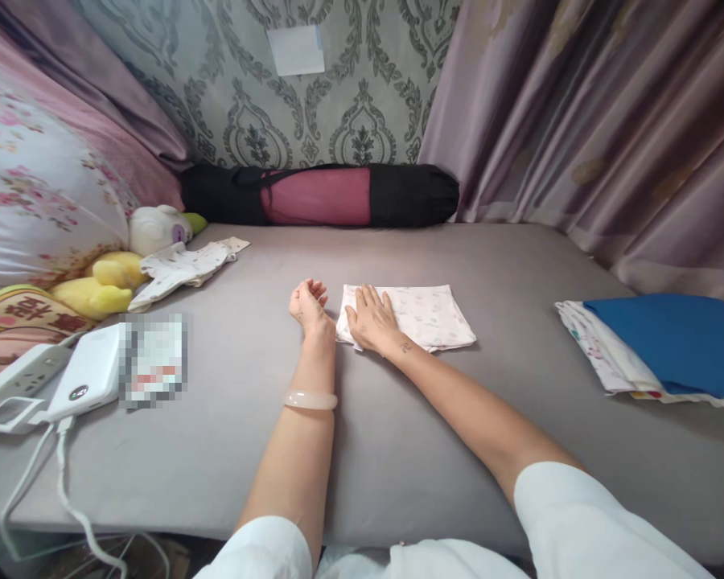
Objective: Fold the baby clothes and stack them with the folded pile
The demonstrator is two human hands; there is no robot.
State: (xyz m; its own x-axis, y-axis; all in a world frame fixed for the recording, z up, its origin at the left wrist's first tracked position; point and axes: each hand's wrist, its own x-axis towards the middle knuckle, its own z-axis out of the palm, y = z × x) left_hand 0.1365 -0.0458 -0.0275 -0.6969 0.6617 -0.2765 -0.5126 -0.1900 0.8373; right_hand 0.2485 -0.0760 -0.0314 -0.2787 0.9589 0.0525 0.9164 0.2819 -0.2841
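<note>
Pale printed cloth (434,318), folded into a neat square, lies under the right hand (371,318), which is open and flat on it, seemingly to press the folds down. The left hand (309,307) is loosely curled and holds nothing, just beside the cloth's edge on the grey bed sheet (446,458). At three o'clock, a folded blue cloth (669,346) sits on a pale stack (588,342), perhaps placed there to stay out of the hands' way. At ten o'clock lies a small crumpled white garment (184,272), near a yellow plush toy (100,291).
</note>
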